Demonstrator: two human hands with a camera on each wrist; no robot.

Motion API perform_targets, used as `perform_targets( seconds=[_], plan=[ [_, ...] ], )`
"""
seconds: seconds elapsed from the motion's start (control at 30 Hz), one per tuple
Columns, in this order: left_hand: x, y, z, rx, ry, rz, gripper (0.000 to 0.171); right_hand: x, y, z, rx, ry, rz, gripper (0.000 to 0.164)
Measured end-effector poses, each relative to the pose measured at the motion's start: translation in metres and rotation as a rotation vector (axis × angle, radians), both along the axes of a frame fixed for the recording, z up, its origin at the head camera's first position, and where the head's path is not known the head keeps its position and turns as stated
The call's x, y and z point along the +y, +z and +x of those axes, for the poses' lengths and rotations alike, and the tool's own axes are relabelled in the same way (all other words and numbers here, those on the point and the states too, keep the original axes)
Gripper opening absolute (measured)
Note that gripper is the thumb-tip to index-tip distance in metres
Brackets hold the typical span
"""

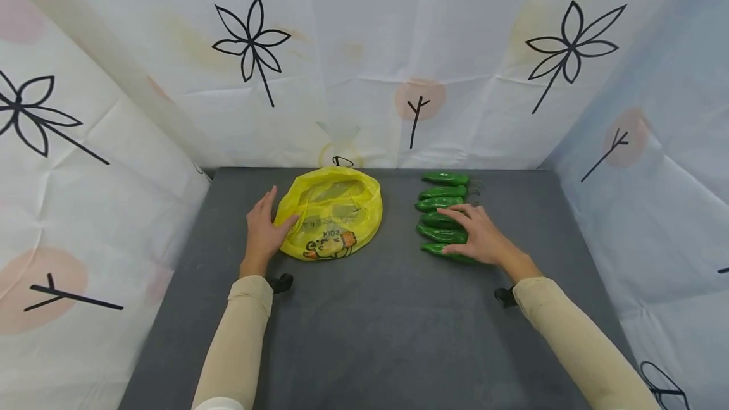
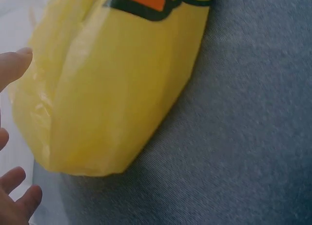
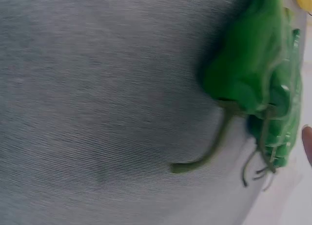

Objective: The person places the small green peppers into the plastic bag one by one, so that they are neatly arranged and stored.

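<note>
A yellow plastic bag (image 1: 342,226) with a cartoon print and the letters KIDZ lies on the grey table, its mouth gaping toward the back. My left hand (image 1: 264,229) is at the bag's left edge, fingers spread and thumb over its side; the left wrist view shows thumb and fingers apart beside the yellow bag (image 2: 112,88). To the right, several green peppers (image 1: 443,233) lie in a column, stems to the right. Over the nearer ones hovers my right hand (image 1: 481,236), thumb and fingers parted. The right wrist view shows the nearest pepper (image 3: 243,64) with its curved stem, and just one fingertip.
The grey tabletop (image 1: 387,334) stretches toward me in front of the bag and peppers. White cloth (image 1: 353,37) printed with flowers and twigs rises behind the table and along both sides. Dark wrist straps (image 1: 280,283) show at both sleeves.
</note>
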State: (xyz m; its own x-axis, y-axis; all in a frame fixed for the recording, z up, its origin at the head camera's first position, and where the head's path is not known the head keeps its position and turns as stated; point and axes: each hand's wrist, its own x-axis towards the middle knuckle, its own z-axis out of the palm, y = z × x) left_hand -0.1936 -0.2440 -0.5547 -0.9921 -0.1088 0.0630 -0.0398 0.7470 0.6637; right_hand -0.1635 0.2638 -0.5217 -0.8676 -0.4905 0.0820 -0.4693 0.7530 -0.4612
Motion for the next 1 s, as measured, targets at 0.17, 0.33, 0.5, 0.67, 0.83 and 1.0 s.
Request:
perform_targets(
  seconds=[0.17, 0.33, 0.5, 0.67, 0.83, 1.0],
  plan=[
    [-0.005, -0.008, 0.001, -0.038, 0.007, 0.026, 0.089, 0.002, -0.010, 0.010, -0.010, -0.014, -0.028, 0.087],
    [-0.010, -0.013, 0.003, -0.065, 0.048, 0.087, 0.089, 0.002, -0.016, 0.017, -0.010, -0.016, -0.042, 0.082],
    [-0.013, -0.017, 0.006, -0.054, 0.061, 0.150, 0.088, 0.002, -0.018, 0.020, 0.004, -0.029, -0.033, 0.077],
    [-0.014, -0.023, 0.008, -0.024, 0.060, 0.204, 0.084, 0.001, -0.018, 0.022, 0.006, -0.034, -0.052, 0.066],
    [-0.012, -0.027, 0.011, -0.011, 0.092, 0.288, 0.080, 0.000, -0.017, 0.027, -0.036, -0.042, -0.053, 0.053],
    [-0.009, -0.028, 0.012, -0.011, 0.117, 0.353, 0.075, 0.002, -0.019, 0.033, -0.055, -0.056, -0.036, 0.053]
  ],
)
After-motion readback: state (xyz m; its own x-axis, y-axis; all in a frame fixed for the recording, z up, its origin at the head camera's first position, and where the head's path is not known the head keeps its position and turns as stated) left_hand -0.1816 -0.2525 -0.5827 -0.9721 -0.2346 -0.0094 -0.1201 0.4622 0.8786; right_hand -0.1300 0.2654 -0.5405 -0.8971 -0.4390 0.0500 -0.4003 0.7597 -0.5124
